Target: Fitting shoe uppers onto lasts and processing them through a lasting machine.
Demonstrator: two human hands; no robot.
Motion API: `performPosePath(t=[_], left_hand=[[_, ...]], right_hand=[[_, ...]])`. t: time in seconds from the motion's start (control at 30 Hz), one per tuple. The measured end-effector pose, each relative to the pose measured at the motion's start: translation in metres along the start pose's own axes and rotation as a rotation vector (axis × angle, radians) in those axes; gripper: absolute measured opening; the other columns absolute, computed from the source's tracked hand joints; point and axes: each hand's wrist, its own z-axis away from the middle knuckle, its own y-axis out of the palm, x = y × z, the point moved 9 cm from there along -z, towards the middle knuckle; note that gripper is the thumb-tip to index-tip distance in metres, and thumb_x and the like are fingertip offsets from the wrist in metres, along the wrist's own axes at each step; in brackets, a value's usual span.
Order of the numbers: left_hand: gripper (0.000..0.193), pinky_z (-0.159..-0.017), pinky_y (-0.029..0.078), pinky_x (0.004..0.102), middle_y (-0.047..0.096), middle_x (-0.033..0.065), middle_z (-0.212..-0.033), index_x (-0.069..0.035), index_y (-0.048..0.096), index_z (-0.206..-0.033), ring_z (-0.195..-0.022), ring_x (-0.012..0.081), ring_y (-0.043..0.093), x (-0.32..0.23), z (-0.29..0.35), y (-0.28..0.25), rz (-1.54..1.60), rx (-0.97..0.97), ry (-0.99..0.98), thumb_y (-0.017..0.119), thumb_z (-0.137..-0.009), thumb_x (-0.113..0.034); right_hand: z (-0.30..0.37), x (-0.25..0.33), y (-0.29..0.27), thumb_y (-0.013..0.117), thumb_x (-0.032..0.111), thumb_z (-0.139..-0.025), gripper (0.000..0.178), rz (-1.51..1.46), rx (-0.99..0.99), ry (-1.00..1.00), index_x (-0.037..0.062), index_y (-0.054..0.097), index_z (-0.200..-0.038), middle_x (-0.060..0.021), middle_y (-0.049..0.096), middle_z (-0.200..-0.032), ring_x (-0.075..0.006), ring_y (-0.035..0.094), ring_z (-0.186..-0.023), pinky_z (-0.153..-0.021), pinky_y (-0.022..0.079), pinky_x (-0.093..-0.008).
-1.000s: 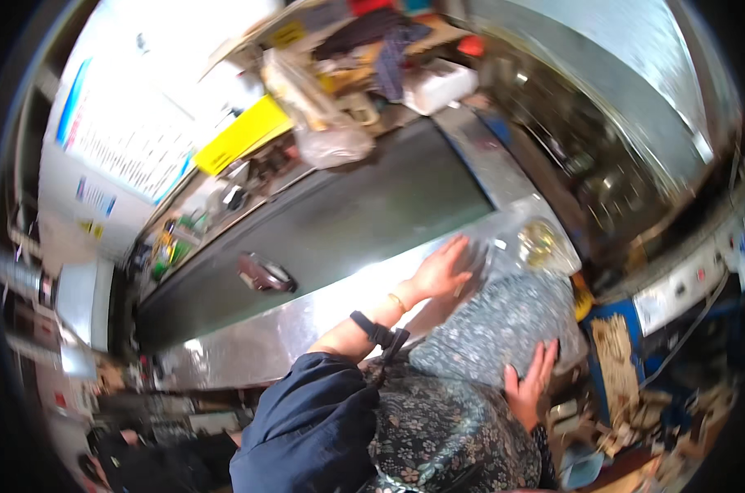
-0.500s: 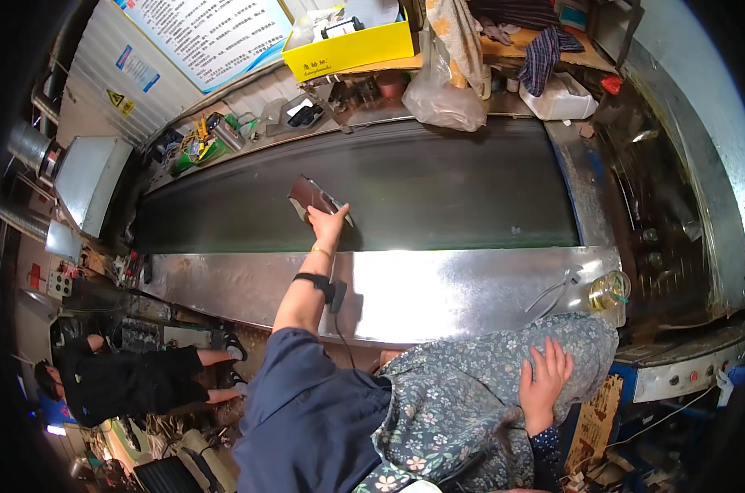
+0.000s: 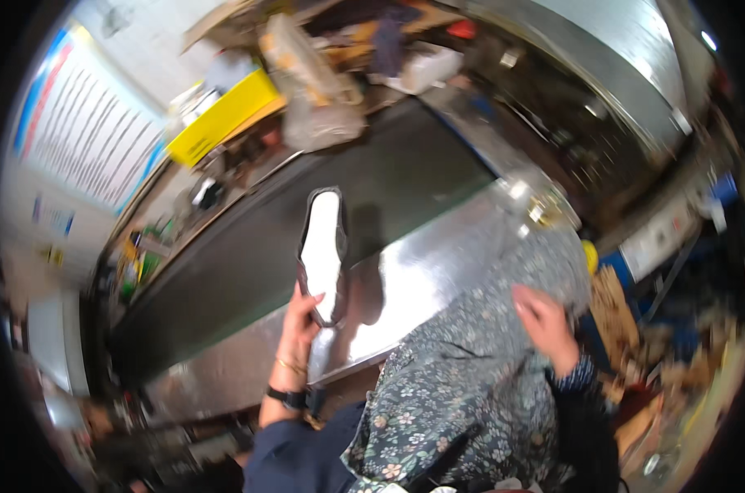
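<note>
My left hand (image 3: 300, 319) is closed around one end of a dark shoe upper (image 3: 305, 261). The shoe is turned with its underside toward me, so a long white insole (image 3: 323, 234) shows inside the dark folded edge. It is held above a dark conveyor belt (image 3: 422, 156) and the shiny metal ledge (image 3: 430, 251) along its near side. On the right, my right hand (image 3: 545, 324) is over the floral apron (image 3: 463, 361) on my lap, its fingers loosely extended and slightly blurred. No object shows in it.
A glass jar (image 3: 549, 209) with yellowish contents stands at the ledge's right end. Behind the belt are a yellow box (image 3: 225, 119), a clear plastic bag (image 3: 327, 123) and a white container (image 3: 430, 67). Small tools and bottles (image 3: 138, 259) crowd the far left edge.
My left hand has drawn the shoe from over the belt back toward me and turned its white underside up. The view has rotated. My right hand stays over the apron.
</note>
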Motion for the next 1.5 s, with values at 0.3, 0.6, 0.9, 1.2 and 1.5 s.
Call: performPosePath(t=[0.3,0.6,0.9,1.2,1.5], left_hand=[[0.103,-0.120,0.019,0.0392,0.024,0.0193,-0.160,-0.003,0.009,-0.158,-0.149,0.0275,0.021,0.112,0.080,0.292,-0.671,1.151,-0.057,0.078,-0.083,-0.016],[0.097,-0.115,0.029,0.0440,0.038,0.0239,-0.148,0.002,0.021,-0.154,-0.139,0.0388,0.036,0.156,0.044,0.386,-0.877,1.085,0.507,0.078,-0.076,-0.011],[0.088,-0.114,0.032,0.0451,0.043,0.0222,-0.144,0.000,0.028,-0.152,-0.134,0.0384,0.042,0.173,0.027,0.375,-0.909,0.991,0.559,0.069,-0.073,0.002],[0.052,-0.099,0.047,0.0321,0.061,0.0063,-0.122,-0.004,0.053,-0.132,-0.113,0.0169,0.057,0.199,-0.030,0.384,-0.768,0.857,0.201,0.070,-0.083,0.000],[0.052,-0.089,0.049,0.0280,0.062,0.0036,-0.111,-0.006,0.051,-0.127,-0.101,0.0129,0.059,0.221,-0.011,0.349,-0.503,0.734,-0.161,0.075,-0.081,0.001]], right_hand=[[-0.002,0.067,-0.127,0.062,0.012,-0.096,0.034,-0.131,-0.585,0.004,-0.0014,0.057,-0.128,-0.0124,0.066,-0.120,-0.0178,0.060,-0.113,-0.097,0.047,-0.0316],[0.025,0.035,-0.076,0.066,0.023,-0.092,0.048,-0.028,-0.142,-0.016,-0.0007,0.053,-0.132,-0.0229,0.067,-0.110,-0.0391,0.066,-0.101,-0.085,0.052,-0.0420],[0.026,0.014,-0.063,0.065,0.021,-0.091,0.044,0.038,-0.300,0.084,0.0035,0.056,-0.130,-0.0206,0.063,-0.124,-0.0381,0.063,-0.110,-0.092,0.051,-0.0417],[0.135,-0.087,-0.024,0.063,0.012,-0.096,0.019,-0.163,-0.529,0.480,-0.0048,0.064,-0.106,-0.0103,0.068,-0.088,-0.0137,0.061,-0.084,-0.076,0.050,-0.0322],[0.092,-0.077,-0.012,0.029,0.037,-0.107,0.054,-0.177,-0.235,0.518,-0.0072,0.057,-0.121,-0.0266,0.064,-0.108,-0.0447,0.058,-0.109,-0.099,0.045,-0.0430]])
